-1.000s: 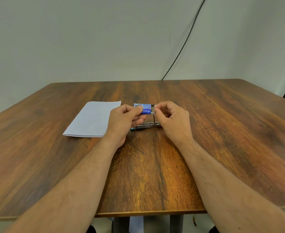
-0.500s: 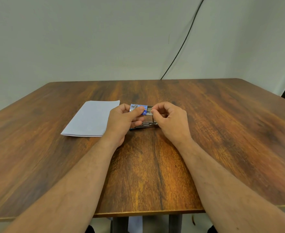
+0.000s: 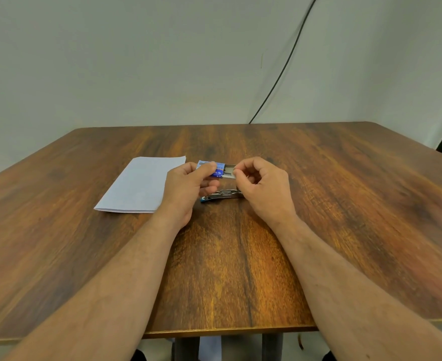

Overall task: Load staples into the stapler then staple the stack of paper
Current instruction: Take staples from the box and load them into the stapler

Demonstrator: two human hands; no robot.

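Observation:
My left hand (image 3: pixel 188 188) grips a small blue staple box (image 3: pixel 214 171) by its sleeve, a little above the table. My right hand (image 3: pixel 263 186) pinches the box's pale inner tray (image 3: pixel 229 172) at its right end; the tray is slid partway out to the right. Under both hands the stapler (image 3: pixel 221 196) lies on the table, metal with a blue end at the left, partly hidden by my fingers. A stack of white paper (image 3: pixel 141 185) lies flat to the left of my left hand.
The wooden table (image 3: pixel 345 204) stretches wide around the hands, its near edge close to me. A black cable (image 3: pixel 282 71) runs down the pale wall behind the table's far edge. A dark object stands at the far right edge of the view.
The inner tray has slid further out of the blue sleeve to the right as my right hand drew it. My left hand stays on the sleeve.

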